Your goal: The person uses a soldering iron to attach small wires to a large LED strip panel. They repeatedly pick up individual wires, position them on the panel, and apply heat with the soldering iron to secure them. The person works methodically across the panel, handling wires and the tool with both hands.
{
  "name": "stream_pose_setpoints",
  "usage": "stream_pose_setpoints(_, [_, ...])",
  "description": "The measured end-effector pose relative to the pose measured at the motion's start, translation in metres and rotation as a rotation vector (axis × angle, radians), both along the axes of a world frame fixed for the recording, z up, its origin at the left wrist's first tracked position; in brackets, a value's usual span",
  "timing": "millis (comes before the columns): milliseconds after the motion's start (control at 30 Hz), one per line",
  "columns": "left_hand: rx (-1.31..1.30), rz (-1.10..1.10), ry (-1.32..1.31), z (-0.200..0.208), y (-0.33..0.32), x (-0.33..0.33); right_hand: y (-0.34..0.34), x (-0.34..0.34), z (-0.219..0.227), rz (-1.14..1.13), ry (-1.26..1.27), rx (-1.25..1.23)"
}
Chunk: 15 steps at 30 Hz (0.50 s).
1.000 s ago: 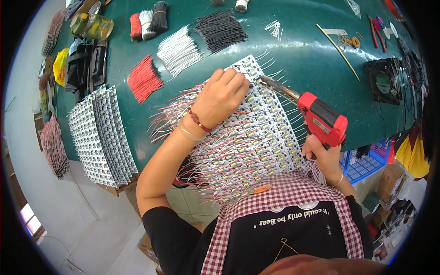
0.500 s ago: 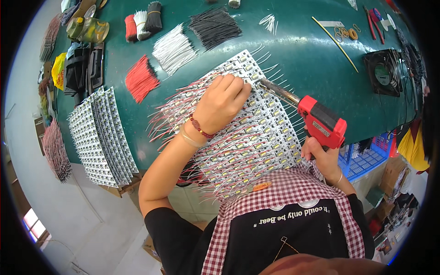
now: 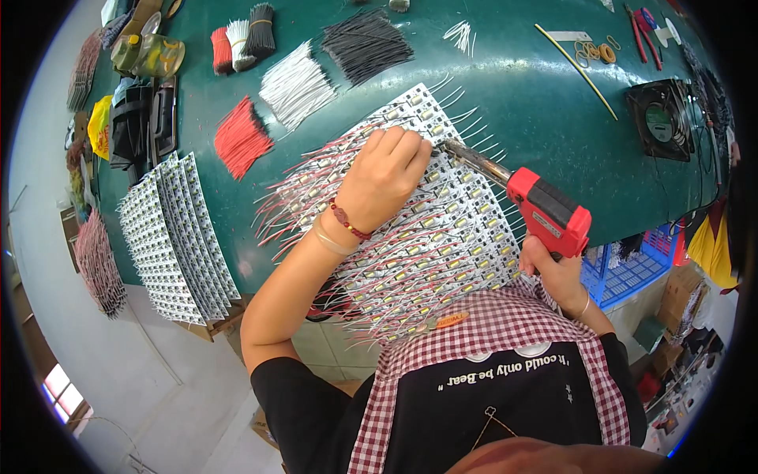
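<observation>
Circuit panel (image 3: 456, 220), white, with thin red wires (image 3: 276, 225)

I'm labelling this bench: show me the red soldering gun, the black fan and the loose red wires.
Red soldering gun (image 3: 546, 210): head view, on its body.
Black fan (image 3: 660, 123): head view, on its round hub.
Loose red wires (image 3: 242, 139): head view, mid-pile.

A hand has wide room over the smooth green surface (image 3: 525, 110) between the flat white circuit-board sheet (image 3: 476, 237) and the thin yellow stick (image 3: 576, 73). The square black fan (image 3: 658, 130) stands farther right. The red-and-black soldering gun (image 3: 550, 212) blocks the sheet's right edge; the left hand (image 3: 385, 172) blocks its upper part.
</observation>
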<state>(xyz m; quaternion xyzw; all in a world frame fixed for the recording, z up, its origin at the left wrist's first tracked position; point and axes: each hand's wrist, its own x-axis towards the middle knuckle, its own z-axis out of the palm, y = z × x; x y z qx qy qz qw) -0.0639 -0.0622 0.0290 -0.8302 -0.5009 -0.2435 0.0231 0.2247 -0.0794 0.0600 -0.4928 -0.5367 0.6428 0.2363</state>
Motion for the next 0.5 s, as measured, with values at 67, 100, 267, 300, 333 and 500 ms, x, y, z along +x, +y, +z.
stream_pose_setpoints(67, [-0.008,-0.005,0.010,0.0017,0.0007,0.0007,0.0006,0.0033,-0.0039,0.038,-0.003,0.030])
stream_pose_setpoints(100, [-0.012,-0.007,0.014,0.0022,0.0008,0.0008,0.0003,0.0041,-0.0049,0.042,0.001,0.044])
stream_pose_setpoints(267, [-0.025,-0.012,0.052,0.0017,0.0010,0.0007,-0.0010,0.0035,-0.0007,0.014,-0.001,0.039])
stream_pose_setpoints(300, [-0.026,-0.014,0.057,0.0013,0.0012,0.0007,-0.0008,0.0038,-0.0012,0.018,0.008,0.035])
stream_pose_setpoints(333, [-0.030,-0.011,0.064,0.0017,0.0009,0.0008,-0.0001,0.0046,-0.0019,0.023,0.019,0.031])
stream_pose_setpoints(500, [-0.037,-0.012,0.066,0.0040,0.0008,0.0012,-0.0015,0.0086,-0.0065,-0.011,0.065,-0.015])
